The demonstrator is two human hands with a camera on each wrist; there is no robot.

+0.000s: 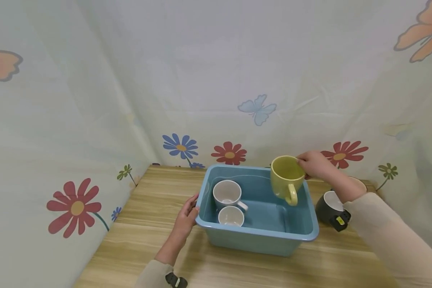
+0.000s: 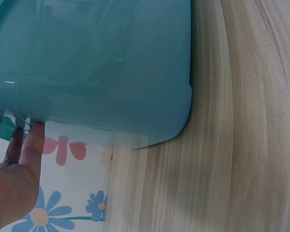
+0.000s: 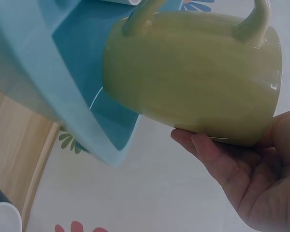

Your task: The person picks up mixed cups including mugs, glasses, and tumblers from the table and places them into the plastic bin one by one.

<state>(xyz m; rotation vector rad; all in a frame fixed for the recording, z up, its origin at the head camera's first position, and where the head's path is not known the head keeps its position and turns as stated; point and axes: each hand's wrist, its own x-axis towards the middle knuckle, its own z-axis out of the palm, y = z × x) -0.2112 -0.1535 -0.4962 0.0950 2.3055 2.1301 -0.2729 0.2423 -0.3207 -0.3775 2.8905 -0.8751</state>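
My right hand [image 1: 314,165] pinches the rim of a yellow-green mug [image 1: 287,182], held tilted over the back right part of a blue plastic basin [image 1: 259,231]. In the right wrist view, the mug [image 3: 193,77] has its handle turned away from the hand [image 3: 261,179], and the fingers lie along its outside. My left hand [image 1: 185,218] rests against the basin's left side. Its nearly straight fingers [image 2: 33,150] touch under the rim in the left wrist view. Two white mugs stand inside the basin at the left, a larger one [image 1: 227,188] behind a smaller one [image 1: 231,215].
Right of the basin stands a dark grey mug [image 1: 324,210] with a white inside. Another mug [image 1: 358,184] behind it is partly hidden by my right forearm. The wooden table [image 1: 158,196] meets a flower-printed cloth [image 1: 209,80] at the back and left.
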